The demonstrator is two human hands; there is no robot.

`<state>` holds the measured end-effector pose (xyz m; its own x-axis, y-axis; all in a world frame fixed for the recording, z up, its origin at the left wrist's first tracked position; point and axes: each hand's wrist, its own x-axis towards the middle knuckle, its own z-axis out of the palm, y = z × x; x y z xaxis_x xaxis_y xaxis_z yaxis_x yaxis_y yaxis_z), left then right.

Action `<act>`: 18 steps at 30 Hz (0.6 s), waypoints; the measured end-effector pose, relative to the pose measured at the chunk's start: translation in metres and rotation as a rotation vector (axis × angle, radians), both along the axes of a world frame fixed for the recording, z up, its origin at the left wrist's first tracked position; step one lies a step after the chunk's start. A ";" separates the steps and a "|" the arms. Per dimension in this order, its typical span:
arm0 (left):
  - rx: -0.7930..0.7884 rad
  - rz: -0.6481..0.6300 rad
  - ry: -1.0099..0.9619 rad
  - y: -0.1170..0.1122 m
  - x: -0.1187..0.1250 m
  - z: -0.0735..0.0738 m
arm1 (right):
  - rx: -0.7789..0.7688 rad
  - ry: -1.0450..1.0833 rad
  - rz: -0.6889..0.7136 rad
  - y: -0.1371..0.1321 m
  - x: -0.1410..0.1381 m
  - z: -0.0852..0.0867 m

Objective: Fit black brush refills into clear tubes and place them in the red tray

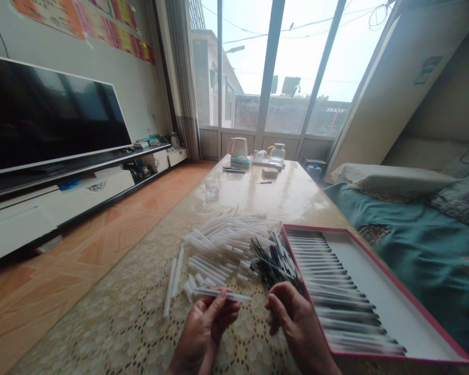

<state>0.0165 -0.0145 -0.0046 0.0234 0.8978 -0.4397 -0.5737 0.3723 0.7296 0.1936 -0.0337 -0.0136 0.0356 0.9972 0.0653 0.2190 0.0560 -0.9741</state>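
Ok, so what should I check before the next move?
1. The left hand holds a white tube firmly: ok.
2. The right hand holds something: cannot tell, its fingers hide that.
3. The pile of white tubes is near the hands: ok.
4. The black sticks are near the right hand: ok.
5. The rows in the pink-edged tray look neat: ok.
6. All the loose tubes are together: not ok, two lie apart left of the pile.
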 end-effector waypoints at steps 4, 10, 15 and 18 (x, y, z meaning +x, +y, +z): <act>0.021 -0.029 -0.002 0.000 -0.001 -0.005 | 0.079 -0.019 0.007 -0.002 -0.007 -0.008; 0.042 -0.082 -0.020 -0.001 0.000 -0.004 | 0.240 -0.178 -0.062 -0.004 -0.015 -0.008; 0.061 -0.111 -0.029 -0.001 0.001 -0.001 | 0.242 -0.217 0.003 -0.004 -0.014 0.001; 0.059 -0.118 -0.021 -0.002 0.001 0.001 | 0.212 -0.244 0.037 -0.005 -0.013 0.004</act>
<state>0.0172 -0.0162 -0.0039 0.1391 0.9125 -0.3847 -0.5438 0.3950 0.7404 0.1805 -0.0383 -0.0093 -0.0429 0.9608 0.2740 0.4384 0.2645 -0.8590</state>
